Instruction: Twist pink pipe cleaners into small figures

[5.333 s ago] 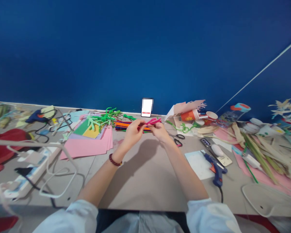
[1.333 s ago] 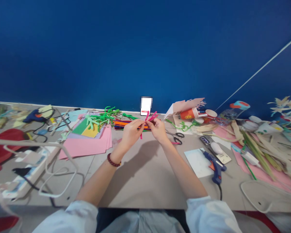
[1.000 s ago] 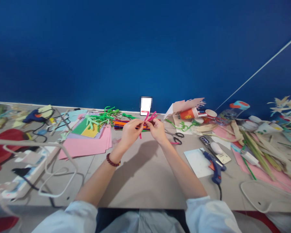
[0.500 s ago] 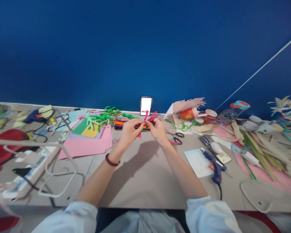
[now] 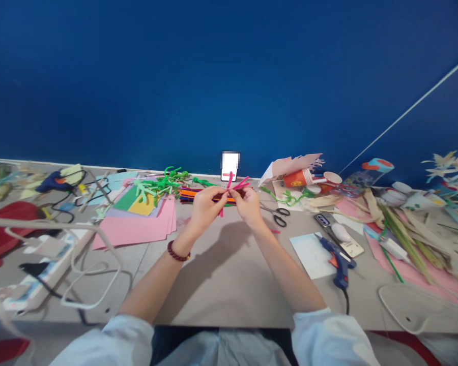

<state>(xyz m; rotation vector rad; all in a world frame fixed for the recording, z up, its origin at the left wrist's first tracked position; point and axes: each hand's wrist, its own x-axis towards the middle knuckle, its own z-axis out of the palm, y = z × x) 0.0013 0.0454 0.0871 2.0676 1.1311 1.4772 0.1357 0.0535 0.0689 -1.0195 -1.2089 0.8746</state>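
My left hand (image 5: 208, 209) and my right hand (image 5: 248, 206) meet above the table, and their fingertips pinch a few hot-pink pipe cleaners (image 5: 234, 186). The pink pieces splay out from between my fingers, with one end hanging below my left hand. A beaded dark red bracelet (image 5: 178, 251) circles my left wrist. Just behind my hands lies a bundle of multicoloured pipe cleaners (image 5: 208, 197). Black-handled scissors (image 5: 277, 216) rest to the right of my right hand, not touching it.
Stacked pink and coloured paper (image 5: 137, 229) and green pipe-cleaner shapes (image 5: 160, 185) lie left of my hands. A blue glue gun (image 5: 338, 262) sits at right, and a power strip (image 5: 41, 269) with white cables lies at left. A blue wall rises behind the table.
Compared with the earliest frame, the pink pipe cleaners have gone from a tight sideways bundle to a splayed bunch. My hands have moved closer together, and the last second shows only small finger shifts.
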